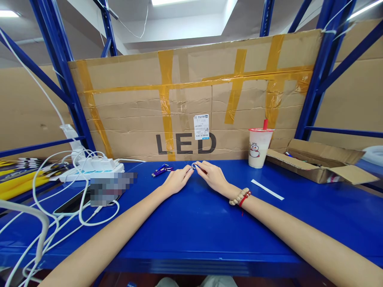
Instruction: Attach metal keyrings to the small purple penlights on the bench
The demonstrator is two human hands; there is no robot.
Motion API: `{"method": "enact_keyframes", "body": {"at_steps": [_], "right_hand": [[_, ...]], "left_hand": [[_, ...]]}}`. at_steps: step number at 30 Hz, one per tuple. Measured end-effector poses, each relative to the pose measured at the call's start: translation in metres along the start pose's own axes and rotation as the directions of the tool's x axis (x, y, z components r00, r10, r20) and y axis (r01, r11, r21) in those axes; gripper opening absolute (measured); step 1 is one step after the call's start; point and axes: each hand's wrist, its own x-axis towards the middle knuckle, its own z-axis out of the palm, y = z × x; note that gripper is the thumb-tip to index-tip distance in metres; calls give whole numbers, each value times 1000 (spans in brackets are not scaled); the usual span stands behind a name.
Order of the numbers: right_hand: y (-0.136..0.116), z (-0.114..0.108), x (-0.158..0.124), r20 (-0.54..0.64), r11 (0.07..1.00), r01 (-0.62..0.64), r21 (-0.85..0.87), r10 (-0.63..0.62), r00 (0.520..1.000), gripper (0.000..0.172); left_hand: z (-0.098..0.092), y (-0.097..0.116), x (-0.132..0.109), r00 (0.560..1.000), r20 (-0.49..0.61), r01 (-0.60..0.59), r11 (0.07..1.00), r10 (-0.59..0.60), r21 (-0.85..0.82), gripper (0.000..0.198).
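Note:
Near the back of the blue shelf, my left hand (177,180) and my right hand (213,175) meet with their fingertips almost touching. Between them is a small silvery metal ring (194,165), pinched from both sides. Its exact kind is too small to make out, and part of it hides behind the fingers. Just left of my left hand lie small purple-blue pieces with metal clips (162,170). A beaded bracelet (239,196) and a red cord circle my right wrist.
A white cup with a red straw (257,149) stands right of my hands, beside an open cardboard box (311,159). A white strip (267,189) lies in front. At left are a power strip (92,167), tangled white cables and a phone (72,202). Cardboard (134,115) walls the back.

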Motion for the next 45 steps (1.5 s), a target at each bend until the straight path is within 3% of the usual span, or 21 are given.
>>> {"method": "enact_keyframes", "body": {"at_steps": [7, 14, 25, 32, 45], "right_hand": [[-2, -1, -1, -2, 1000, 10, 4, -10, 1000, 31], [0, 1, -1, -7, 1000, 16, -1, -17, 1000, 32], [-2, 0, 0, 20, 996, -68, 58, 67, 998, 28], [0, 1, -1, 23, 994, -44, 98, 42, 999, 28], [0, 1, -1, 20, 995, -39, 95, 38, 999, 29]], "left_hand": [[0, 2, -1, 999, -21, -33, 995, 35, 91, 30], [4, 2, -2, 994, -92, -33, 944, 66, 329, 35], [12, 1, 0, 929, -342, 4, 920, 142, 392, 41], [15, -7, 0, 923, -319, -123, 952, 213, 282, 37], [8, 2, -2, 976, -193, -36, 949, 101, 312, 41]]}}
